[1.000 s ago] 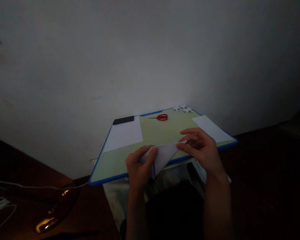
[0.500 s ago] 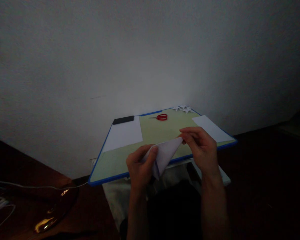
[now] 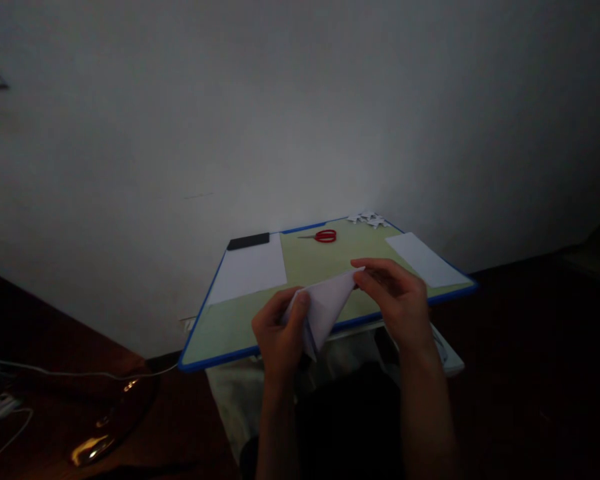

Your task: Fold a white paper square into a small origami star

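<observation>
A folded piece of white paper (image 3: 329,303), roughly triangular, is held up over the near edge of the table. My left hand (image 3: 283,327) grips its left side, thumb on the front and fingers behind. At the upper right corner my right hand (image 3: 395,293) pinches the paper between thumb and fingers. A flap hangs down beside my left thumb. Beyond the hands lies a pair of scissors (image 3: 325,236) with red handles, blades pointing left.
The pale green table (image 3: 220,340) has a blue rim. On its left lies a white sheet (image 3: 250,270) with a dark flat object (image 3: 249,241) on its far edge. Another white sheet (image 3: 425,260) is on the right. Small white paper pieces (image 3: 367,219) sit at the back, near the wall (image 3: 300,120).
My right hand has shifted slightly left along the paper's corner, closer to my left hand. My left hand keeps its hold. The view has moved a little.
</observation>
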`<state>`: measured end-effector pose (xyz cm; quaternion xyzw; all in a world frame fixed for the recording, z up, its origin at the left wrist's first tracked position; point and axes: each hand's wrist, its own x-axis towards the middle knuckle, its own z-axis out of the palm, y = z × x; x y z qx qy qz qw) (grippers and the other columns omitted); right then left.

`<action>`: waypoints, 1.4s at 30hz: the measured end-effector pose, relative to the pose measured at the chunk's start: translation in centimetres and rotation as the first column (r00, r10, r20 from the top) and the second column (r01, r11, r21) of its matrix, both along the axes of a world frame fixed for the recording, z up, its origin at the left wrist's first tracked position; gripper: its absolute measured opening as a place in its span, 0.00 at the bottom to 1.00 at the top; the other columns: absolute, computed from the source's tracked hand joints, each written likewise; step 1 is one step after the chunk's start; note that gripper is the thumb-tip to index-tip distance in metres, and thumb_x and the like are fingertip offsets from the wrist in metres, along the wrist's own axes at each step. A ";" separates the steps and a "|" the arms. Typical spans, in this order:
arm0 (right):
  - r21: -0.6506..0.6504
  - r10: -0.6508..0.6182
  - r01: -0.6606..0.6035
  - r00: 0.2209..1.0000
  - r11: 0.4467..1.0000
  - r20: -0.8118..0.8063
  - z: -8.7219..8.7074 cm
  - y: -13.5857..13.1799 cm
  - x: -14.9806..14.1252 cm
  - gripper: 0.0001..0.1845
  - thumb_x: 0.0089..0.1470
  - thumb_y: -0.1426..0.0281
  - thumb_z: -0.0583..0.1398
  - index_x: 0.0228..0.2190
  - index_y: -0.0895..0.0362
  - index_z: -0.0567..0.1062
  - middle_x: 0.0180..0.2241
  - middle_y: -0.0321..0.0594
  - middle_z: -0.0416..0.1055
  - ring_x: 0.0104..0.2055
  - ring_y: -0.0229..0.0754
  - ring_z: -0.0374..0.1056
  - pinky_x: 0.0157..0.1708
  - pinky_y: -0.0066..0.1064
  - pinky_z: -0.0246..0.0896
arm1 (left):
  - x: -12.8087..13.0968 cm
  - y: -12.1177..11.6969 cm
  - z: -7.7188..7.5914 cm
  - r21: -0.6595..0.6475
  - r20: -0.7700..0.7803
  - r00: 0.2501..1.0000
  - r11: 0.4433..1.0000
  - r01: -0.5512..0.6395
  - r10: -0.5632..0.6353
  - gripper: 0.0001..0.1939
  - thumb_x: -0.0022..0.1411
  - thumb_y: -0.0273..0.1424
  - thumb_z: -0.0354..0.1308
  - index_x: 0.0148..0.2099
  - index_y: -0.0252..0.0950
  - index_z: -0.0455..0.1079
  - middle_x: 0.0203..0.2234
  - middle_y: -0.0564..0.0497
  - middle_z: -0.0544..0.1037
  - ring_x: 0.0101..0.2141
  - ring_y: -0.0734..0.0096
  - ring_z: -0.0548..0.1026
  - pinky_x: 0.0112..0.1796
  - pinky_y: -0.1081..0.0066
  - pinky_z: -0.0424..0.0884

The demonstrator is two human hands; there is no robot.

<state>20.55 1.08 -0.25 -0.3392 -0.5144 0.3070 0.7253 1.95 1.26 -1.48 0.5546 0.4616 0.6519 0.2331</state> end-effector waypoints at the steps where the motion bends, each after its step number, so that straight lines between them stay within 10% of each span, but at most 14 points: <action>1: 0.005 0.000 0.000 1.000 1.000 0.000 0.0 0.0 0.1 0.07 0.56 0.66 0.72 0.39 0.48 0.86 0.31 0.35 0.79 0.34 0.38 0.75 0.35 0.29 0.74 | 0.0 0.0 0.0 -0.002 -0.010 1.000 1.000 -0.001 0.001 0.12 0.61 0.40 0.68 0.36 0.36 0.84 0.28 0.50 0.86 0.31 0.64 0.82 0.34 0.71 0.75; 23: 0.045 0.252 -0.253 0.967 0.966 0.041 -0.8 -0.4 2.1 0.09 0.59 0.70 0.72 0.40 0.48 0.80 0.40 0.37 0.84 0.42 0.41 0.82 0.42 0.30 0.77 | -0.4 -0.8 1.3 0.108 -0.173 0.983 0.991 0.076 -0.057 0.07 0.63 0.34 0.67 0.34 0.40 0.84 0.26 0.55 0.86 0.27 0.70 0.83 0.30 0.76 0.74; 42: 0.060 0.213 -0.271 0.857 0.961 0.469 0.1 -1.4 3.6 0.04 0.59 0.67 0.71 0.34 0.52 0.81 0.40 0.41 0.80 0.43 0.46 0.77 0.44 0.38 0.71 | -1.0 -1.2 1.9 0.032 -0.405 0.880 0.958 0.286 -0.249 0.08 0.67 0.35 0.65 0.39 0.41 0.86 0.32 0.51 0.88 0.30 0.65 0.84 0.33 0.71 0.76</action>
